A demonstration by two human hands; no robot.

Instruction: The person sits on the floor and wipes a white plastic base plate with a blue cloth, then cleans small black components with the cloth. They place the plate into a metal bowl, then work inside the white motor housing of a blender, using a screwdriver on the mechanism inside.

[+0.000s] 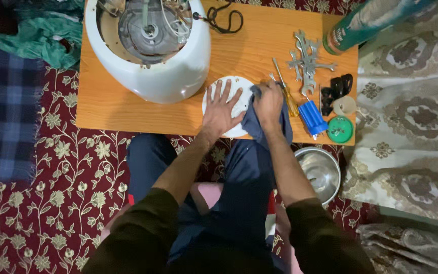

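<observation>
My left hand (220, 110) lies flat, fingers spread, on a round white plastic cover (238, 85) at the near edge of a low wooden table (112, 101). My right hand (268, 103) grips a dark blue-grey cloth (252, 124) and presses it against the right side of that cover. The cloth hangs down over the table edge toward my lap. Behind my left hand lies a large white appliance (173, 71) on its side, its open bottom showing a metal disc and wires.
Right of my right hand lie a yellow-handled screwdriver (289, 96), a pile of spanners (307, 61), a blue-handled tool (312, 117), black parts, a green lid (340, 129) and a green spray can (366, 23). A steel bowl (320, 172) sits on the patterned red carpet.
</observation>
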